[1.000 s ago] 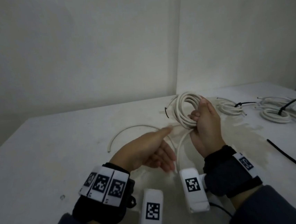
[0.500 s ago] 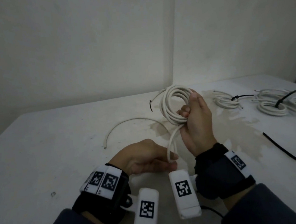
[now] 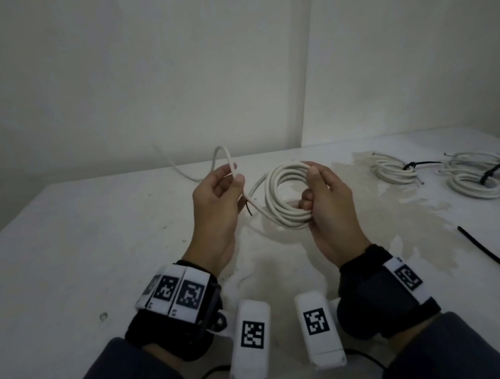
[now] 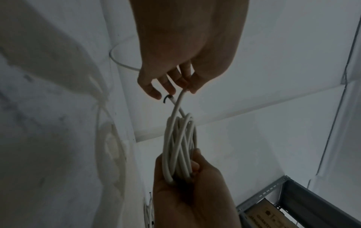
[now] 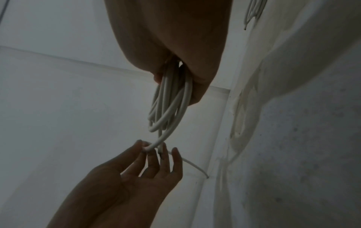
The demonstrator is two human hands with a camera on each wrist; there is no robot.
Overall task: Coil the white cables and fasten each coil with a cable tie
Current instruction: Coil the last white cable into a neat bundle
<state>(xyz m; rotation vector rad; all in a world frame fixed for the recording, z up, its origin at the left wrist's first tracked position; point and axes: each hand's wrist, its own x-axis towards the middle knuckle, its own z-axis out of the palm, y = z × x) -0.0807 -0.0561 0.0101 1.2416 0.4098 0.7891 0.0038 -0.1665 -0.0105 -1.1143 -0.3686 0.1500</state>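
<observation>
Right now the right hand (image 3: 328, 209) is gripping a coil of round white plastic cable (image 3: 286, 199), its fingers and thumb curling round the bundled loops on the coil's right side and holding it up above the pale stained tabletop (image 3: 65, 253). Just to its left, the left hand (image 3: 216, 204) is pinching the loose free strand of the same white cable (image 3: 232, 166) between thumb and fingertip, while its other fingers are spreading loosely, as the right wrist view shows. That strand is arching up beyond the left hand and trailing down toward the table. Well to the right of the right hand, two finished white cable coils (image 3: 393, 169) (image 3: 474, 186) are lying on the table, each bound by a black tie. Nearer, to the right of the right wrist, a loose black plastic cable tie (image 3: 490, 254) is lying flat.
</observation>
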